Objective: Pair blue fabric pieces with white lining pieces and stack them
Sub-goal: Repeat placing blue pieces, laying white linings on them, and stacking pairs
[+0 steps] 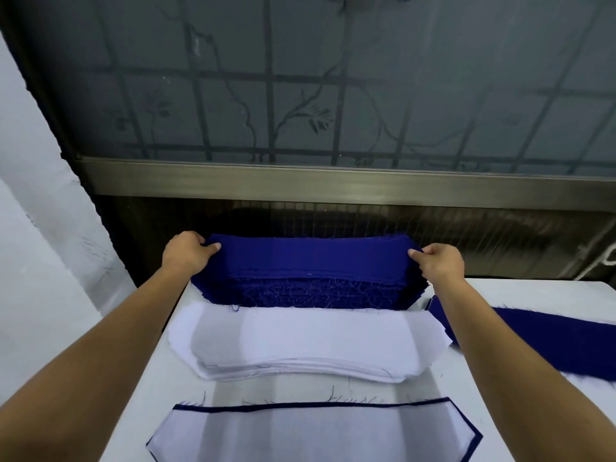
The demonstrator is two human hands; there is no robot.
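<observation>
Blue fabric stack [313, 271], ends pinched by both hands, far edge hidden

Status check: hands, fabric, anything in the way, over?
Both pinching: left hand and right hand on opposite top ends of the blue fabric stack. Nearer, white lining stack untouched. Nothing in the way between them.

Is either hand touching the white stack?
No, left hand and right hand grip the blue stack at its ends, beyond the white stack.

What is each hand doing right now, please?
Left hand: pinching the left end of the top blue piece.
Right hand: pinching its right end.
</observation>
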